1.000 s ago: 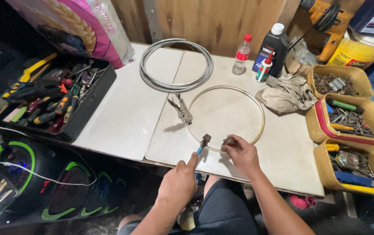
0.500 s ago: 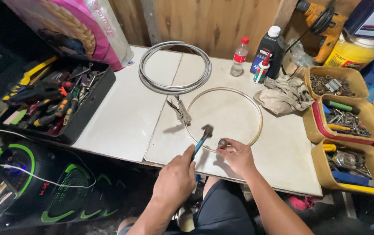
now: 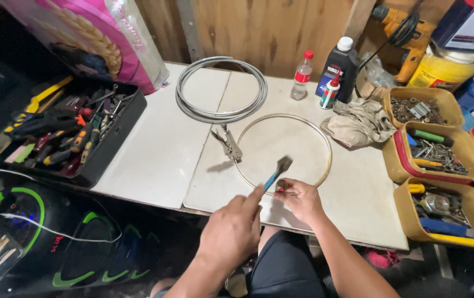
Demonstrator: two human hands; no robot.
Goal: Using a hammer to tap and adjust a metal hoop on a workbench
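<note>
Now the left hand (image 3: 231,232), fist closed round a blue-handled hammer (image 3: 277,172), has lifted it higher than a moment ago, its head above the metal ring (image 3: 325,138). Just right, the right hand (image 3: 302,200) pinches the ring's near edge against the table (image 3: 154,149).

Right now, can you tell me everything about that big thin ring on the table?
The ring is a thin hoop of pale, shiny metal, lying flat on the white table. Locking pliers clamp its left edge. At its near edge the right hand pinches it, while the left hand holds a small blue-handled hammer just above that spot.
</note>
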